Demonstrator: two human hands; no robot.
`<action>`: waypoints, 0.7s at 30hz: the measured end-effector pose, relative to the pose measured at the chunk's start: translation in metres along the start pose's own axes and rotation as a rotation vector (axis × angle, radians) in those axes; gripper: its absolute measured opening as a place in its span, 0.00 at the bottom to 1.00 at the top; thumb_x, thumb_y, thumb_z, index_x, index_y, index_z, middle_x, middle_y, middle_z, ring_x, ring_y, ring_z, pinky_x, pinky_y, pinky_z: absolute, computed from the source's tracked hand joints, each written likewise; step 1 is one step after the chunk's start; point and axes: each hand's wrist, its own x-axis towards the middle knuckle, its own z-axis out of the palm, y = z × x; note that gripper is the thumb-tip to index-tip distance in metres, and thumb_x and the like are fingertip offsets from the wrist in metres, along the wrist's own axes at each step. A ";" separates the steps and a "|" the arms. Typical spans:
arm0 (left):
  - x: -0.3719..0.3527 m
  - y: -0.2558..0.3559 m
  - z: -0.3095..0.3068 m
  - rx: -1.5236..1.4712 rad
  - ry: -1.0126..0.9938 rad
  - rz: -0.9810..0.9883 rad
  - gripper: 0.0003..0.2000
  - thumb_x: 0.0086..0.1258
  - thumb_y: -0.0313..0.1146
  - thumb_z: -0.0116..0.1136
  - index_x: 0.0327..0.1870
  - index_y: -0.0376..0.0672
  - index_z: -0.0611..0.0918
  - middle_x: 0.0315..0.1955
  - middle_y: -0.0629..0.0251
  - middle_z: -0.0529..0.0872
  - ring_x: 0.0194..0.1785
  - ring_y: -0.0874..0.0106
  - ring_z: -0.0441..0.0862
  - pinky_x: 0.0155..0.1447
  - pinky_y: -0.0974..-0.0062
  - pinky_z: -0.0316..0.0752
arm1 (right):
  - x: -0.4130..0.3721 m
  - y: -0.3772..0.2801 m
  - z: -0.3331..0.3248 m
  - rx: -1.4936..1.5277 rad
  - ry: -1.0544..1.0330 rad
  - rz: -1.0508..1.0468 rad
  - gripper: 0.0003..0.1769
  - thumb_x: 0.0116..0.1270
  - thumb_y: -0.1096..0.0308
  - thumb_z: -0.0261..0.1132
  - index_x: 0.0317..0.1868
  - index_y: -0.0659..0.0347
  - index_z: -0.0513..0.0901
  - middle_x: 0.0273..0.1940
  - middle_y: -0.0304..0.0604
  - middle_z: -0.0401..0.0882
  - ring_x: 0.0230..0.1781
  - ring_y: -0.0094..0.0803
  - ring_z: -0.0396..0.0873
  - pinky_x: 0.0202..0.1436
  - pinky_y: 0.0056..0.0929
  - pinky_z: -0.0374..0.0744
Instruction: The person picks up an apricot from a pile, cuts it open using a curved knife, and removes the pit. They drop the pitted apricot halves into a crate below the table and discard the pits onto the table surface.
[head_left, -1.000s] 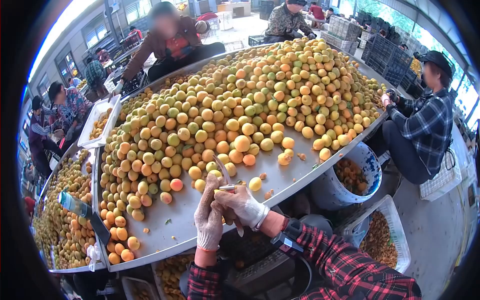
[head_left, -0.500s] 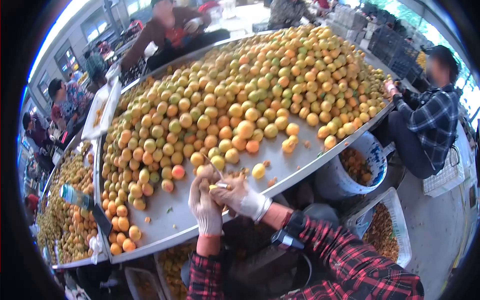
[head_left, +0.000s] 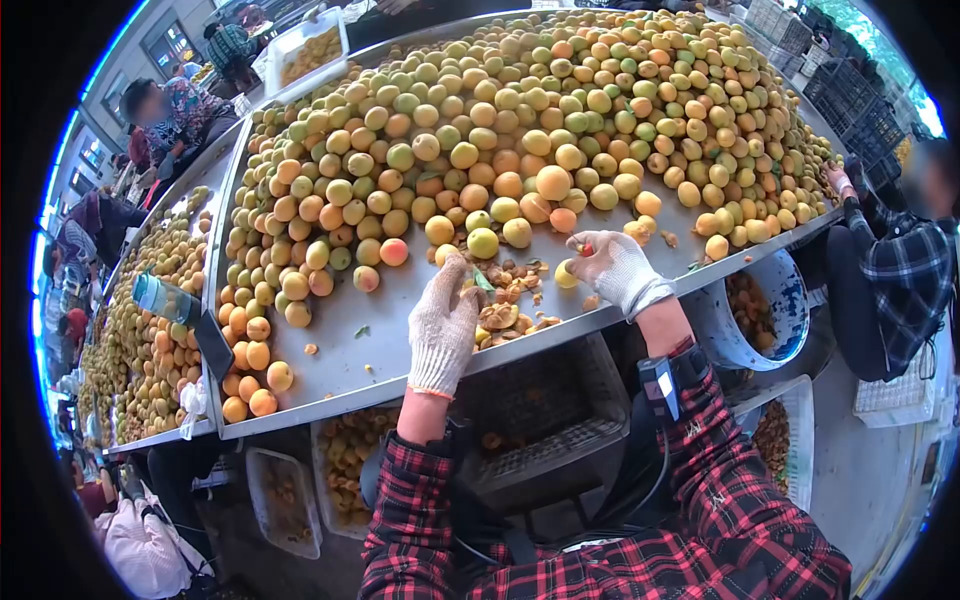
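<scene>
R hand [head_left: 612, 268], white knit glove, fingers curled shut on a yellow apricot [head_left: 566, 273] that sits on the table [head_left: 400, 345] at the hand's 9 o'clock. A small red bit shows at the fingertips, approx 11 o'clock; can't tell what it is.

L hand [head_left: 445, 325], same glove, palm down on the table, fingers bent. Can't tell if it grips anything. At its 2 o'clock, touching the fingertips: pits & scraps [head_left: 515, 292], w/ an apricot half [head_left: 497, 318] among them. The pile lies btwn the two hands.

Outward at 12 o'clock from both hands: the heap [head_left: 560, 120] of apricots, yellow, green & orange, covering most of the table. At 4 o'clock from the R hand, below the table edge, a blue & white bucket [head_left: 775, 310] w/ fruit pieces inside. At 6 o'clock, under the table, a dark crate [head_left: 545, 420]. At 9 o'clock from the L hand, well apart, a bottle [head_left: 165, 298] on the table's corner. At 3 o'clock, a co-worker [head_left: 900, 285] in a plaid shirt, seated at the table's far end.
</scene>
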 end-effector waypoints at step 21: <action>-0.012 0.033 0.016 -0.634 -0.168 -0.170 0.25 0.72 0.24 0.59 0.70 0.33 0.71 0.62 0.60 0.78 0.63 0.71 0.76 0.65 0.75 0.74 | -0.021 -0.052 0.027 1.023 -0.210 -0.194 0.14 0.77 0.63 0.58 0.55 0.63 0.78 0.33 0.37 0.81 0.21 0.18 0.77 0.25 0.17 0.76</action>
